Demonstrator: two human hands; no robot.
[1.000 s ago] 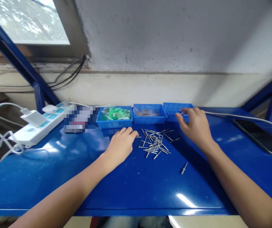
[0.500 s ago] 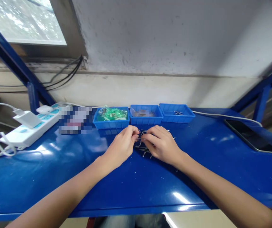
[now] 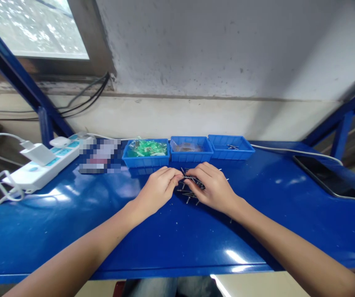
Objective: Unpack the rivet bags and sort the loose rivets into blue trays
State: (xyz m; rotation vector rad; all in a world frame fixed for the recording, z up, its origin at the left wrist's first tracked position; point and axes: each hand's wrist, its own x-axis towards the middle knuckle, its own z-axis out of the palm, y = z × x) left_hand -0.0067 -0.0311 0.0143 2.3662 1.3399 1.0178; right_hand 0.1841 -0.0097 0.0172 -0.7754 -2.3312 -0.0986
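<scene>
Over the middle of the blue table, my left hand (image 3: 160, 185) pinches one end of a thin metal rod (image 3: 190, 177) between thumb and fingertips. My right hand (image 3: 213, 185) is curled just beside it, with thumb and forefinger closing around the rod's other side. The rod is small and partly covered by my fingers; its exact kind is unclear. Below and behind my right hand lies a loose pile of similar thin metal rods (image 3: 188, 194), some with thicker dark parts. My right hand hides much of this pile.
Three blue bins stand along the back: one with green bagged pieces (image 3: 148, 148), one with a clear bag (image 3: 188, 147), one with a few rods (image 3: 232, 147). A power strip (image 3: 38, 169) and cables lie left, a black phone (image 3: 327, 176) right.
My left fingers have shifted slightly and now lie flatter over the rod. My right thumb and forefinger have spread a little, showing more of the pile between them.
</scene>
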